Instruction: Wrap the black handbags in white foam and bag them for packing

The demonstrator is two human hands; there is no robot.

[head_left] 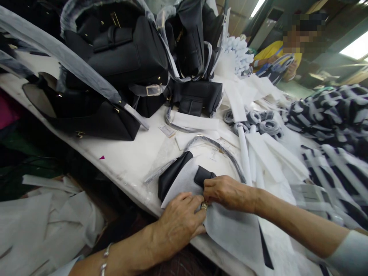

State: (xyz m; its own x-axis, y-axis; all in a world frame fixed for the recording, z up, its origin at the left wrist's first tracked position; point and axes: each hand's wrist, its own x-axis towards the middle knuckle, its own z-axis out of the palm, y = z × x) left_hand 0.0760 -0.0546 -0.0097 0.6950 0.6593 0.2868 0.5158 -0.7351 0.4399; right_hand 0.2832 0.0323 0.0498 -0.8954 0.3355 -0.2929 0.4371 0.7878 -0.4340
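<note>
One black handbag [169,181] lay at the near edge of the bench [115,153], its long axis running ten to four o'clock. The left hand [182,218] rested on white sheeting [185,174], grip unclear; the black tab [202,175] sat at ten o'clock from the nearer right hand [227,192], whose curled grip hid any hold.

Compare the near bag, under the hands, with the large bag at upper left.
White sheeting covers much of the near bag; the large bag shows mostly bare black. The left hand and right hand are at the near bag; no hand touches the large bag. Both are black with wrapped handles.
</note>
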